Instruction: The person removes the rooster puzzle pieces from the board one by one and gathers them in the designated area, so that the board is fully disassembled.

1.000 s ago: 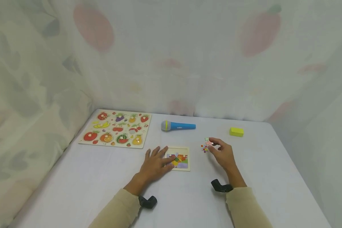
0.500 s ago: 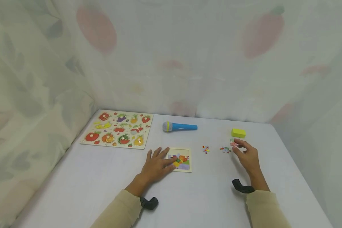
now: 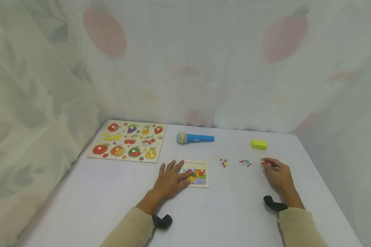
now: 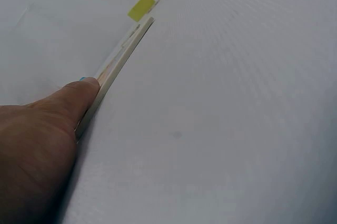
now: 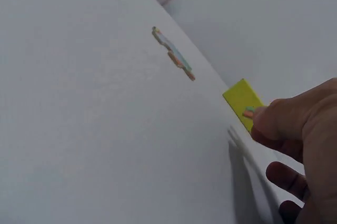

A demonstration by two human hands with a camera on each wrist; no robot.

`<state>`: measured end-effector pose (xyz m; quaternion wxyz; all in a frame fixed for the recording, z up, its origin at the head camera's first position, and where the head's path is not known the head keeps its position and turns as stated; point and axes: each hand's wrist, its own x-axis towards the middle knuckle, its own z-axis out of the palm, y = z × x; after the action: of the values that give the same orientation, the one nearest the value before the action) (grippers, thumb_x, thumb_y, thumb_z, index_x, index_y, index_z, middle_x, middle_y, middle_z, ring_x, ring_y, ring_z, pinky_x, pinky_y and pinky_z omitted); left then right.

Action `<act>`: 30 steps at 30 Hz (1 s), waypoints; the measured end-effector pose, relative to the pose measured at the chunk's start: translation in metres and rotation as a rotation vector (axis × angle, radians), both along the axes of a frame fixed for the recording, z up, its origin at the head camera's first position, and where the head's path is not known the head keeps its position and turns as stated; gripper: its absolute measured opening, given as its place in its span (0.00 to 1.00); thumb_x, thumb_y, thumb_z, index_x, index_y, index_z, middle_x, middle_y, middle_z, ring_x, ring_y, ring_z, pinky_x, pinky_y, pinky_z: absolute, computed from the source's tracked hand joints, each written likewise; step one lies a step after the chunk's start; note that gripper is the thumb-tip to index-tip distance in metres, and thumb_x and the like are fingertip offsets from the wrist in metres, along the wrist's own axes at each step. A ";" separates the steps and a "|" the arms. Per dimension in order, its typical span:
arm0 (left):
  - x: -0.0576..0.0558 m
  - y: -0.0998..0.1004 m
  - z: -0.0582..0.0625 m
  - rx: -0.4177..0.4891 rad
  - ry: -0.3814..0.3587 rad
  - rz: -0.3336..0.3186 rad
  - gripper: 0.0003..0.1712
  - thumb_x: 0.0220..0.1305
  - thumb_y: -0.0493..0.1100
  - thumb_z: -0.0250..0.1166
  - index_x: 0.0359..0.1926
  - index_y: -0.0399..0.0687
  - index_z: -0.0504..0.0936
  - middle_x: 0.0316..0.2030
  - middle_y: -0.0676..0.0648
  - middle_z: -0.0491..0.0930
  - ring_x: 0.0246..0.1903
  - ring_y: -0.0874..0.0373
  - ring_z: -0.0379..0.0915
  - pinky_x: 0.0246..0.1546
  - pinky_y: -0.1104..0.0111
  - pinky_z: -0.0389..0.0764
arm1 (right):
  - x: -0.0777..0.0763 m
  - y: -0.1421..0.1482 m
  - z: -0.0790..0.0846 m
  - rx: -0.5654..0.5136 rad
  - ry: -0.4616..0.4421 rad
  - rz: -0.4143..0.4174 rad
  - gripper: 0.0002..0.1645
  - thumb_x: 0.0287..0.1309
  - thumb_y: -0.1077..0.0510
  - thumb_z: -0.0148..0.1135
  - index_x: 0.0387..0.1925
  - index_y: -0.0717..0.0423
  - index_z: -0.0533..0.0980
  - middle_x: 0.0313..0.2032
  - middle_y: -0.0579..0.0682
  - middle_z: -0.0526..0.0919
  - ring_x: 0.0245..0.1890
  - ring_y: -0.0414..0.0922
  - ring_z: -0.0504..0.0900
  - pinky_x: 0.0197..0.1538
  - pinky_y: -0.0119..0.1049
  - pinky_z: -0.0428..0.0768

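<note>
My left hand (image 3: 170,180) rests with spread fingers on the left side of a small framed jigsaw puzzle (image 3: 201,185), which has coloured pieces in its lower part and bare board along the top. In the left wrist view the thumb (image 4: 79,98) presses on the frame's edge. My right hand (image 3: 279,176) pinches a red and green jigsaw piece (image 3: 263,161) at the right of the table. The right wrist view shows that piece (image 5: 248,112) at the thumb tip, mostly covered. Two loose pieces, one yellow and red (image 3: 224,162), one pale blue (image 3: 245,163), lie between the hands.
A yellow block (image 3: 259,144) sits behind my right hand. Further back lies a blue toy microphone (image 3: 199,138) with a grey head. At the back left is a fruit peg puzzle board (image 3: 139,139). Curtain-like cloth (image 3: 185,96) surrounds the white table (image 3: 216,212).
My right hand has moved right with a jigsaw piece, past two pieces that now lie apart in a row on the table. My left hand stays on the framed puzzle.
</note>
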<state>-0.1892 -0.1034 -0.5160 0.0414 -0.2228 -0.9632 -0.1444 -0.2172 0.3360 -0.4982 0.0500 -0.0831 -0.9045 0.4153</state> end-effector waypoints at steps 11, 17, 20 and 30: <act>-0.006 0.000 0.004 0.004 0.030 0.001 0.27 0.67 0.70 0.47 0.63 0.74 0.73 0.72 0.51 0.56 0.70 0.43 0.45 0.63 0.38 0.42 | -0.007 0.002 -0.003 0.215 0.145 0.058 0.20 0.61 0.63 0.58 0.55 0.64 0.75 0.51 0.65 0.76 0.54 0.64 0.69 0.55 0.62 0.64; -0.006 0.001 0.005 0.000 0.014 0.005 0.27 0.67 0.69 0.49 0.64 0.75 0.73 0.72 0.51 0.56 0.71 0.43 0.44 0.64 0.38 0.41 | -0.005 0.002 -0.001 0.213 0.140 0.027 0.23 0.60 0.62 0.59 0.57 0.63 0.74 0.51 0.65 0.74 0.53 0.63 0.69 0.54 0.61 0.66; -0.004 0.001 0.003 0.002 0.010 0.000 0.26 0.67 0.69 0.49 0.63 0.76 0.73 0.72 0.50 0.56 0.71 0.43 0.44 0.63 0.38 0.41 | -0.003 0.002 0.000 0.206 0.115 0.000 0.25 0.60 0.60 0.59 0.59 0.63 0.73 0.52 0.66 0.73 0.54 0.64 0.68 0.53 0.61 0.66; 0.001 0.001 0.004 0.009 0.000 -0.013 0.26 0.67 0.70 0.49 0.62 0.77 0.75 0.72 0.49 0.57 0.70 0.41 0.44 0.63 0.38 0.42 | 0.005 -0.012 0.010 0.128 0.174 -0.017 0.25 0.61 0.60 0.61 0.59 0.62 0.73 0.54 0.66 0.72 0.54 0.64 0.68 0.52 0.62 0.65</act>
<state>-0.1879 -0.1021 -0.5119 0.0413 -0.2289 -0.9611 -0.1491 -0.2124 0.3242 -0.4882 0.1372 -0.0510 -0.9207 0.3617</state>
